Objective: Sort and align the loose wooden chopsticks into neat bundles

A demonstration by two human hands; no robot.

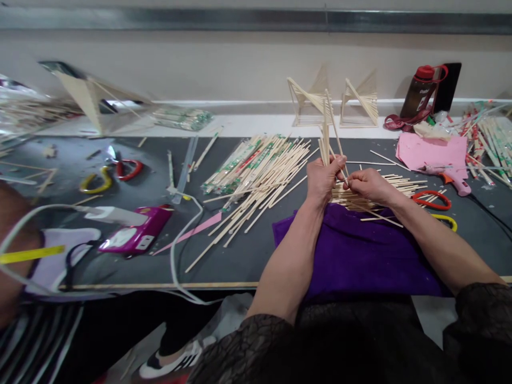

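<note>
My left hand [321,180] is wrapped round a small upright bundle of wooden chopsticks [326,136]. Close beside it, my right hand [370,186] is closed in a pinch at the lower end of a single slanted chopstick [338,133]. Below both hands, a pile of loose chopsticks [404,185] lies at the far edge of a purple cloth [360,250]. To the left, more loose chopsticks [256,202] are spread next to wrapped chopsticks [236,165] in clear, green-printed sleeves.
Twisted stick structures [362,104] stand on the white ledge behind, near a red-capped bottle [418,93]. A pink glue gun [454,178] and red-handled pliers [434,200] lie right. A magenta power strip [138,232] with a white cable lies left, near another person's arm [12,229].
</note>
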